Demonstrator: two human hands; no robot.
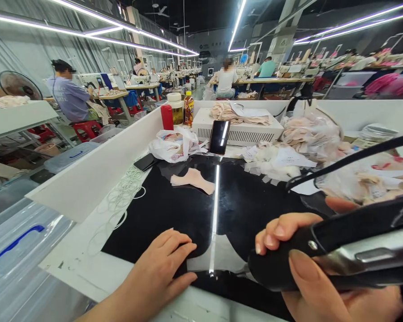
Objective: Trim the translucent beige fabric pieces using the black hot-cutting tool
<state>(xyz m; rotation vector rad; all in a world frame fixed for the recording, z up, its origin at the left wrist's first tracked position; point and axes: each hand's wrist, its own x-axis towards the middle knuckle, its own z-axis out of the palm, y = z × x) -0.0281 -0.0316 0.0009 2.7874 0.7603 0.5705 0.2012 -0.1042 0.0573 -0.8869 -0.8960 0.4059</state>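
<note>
My right hand (315, 268) is wrapped around a black hand-held tool (278, 264) with a silver lever along its side. Its thin metal tip points left, close to the right end of a pale, curved piece (223, 250) on the glossy black work surface (174, 214). My left hand (164, 264) rests palm down at the left end of that piece, fingers stretched and slightly apart, gripping nothing. Whether its fingertips touch the piece I cannot tell. Farther back lies a beige cut fabric piece (193, 180).
A phone (219, 137) leans against a vented white box (238, 127) topped with fabric. Plastic bags of fabric pieces (309, 129) crowd the right. White cord loops (121, 192) lie left. A black cable (349, 161) arches over the right side. White walls (97, 179) border the table.
</note>
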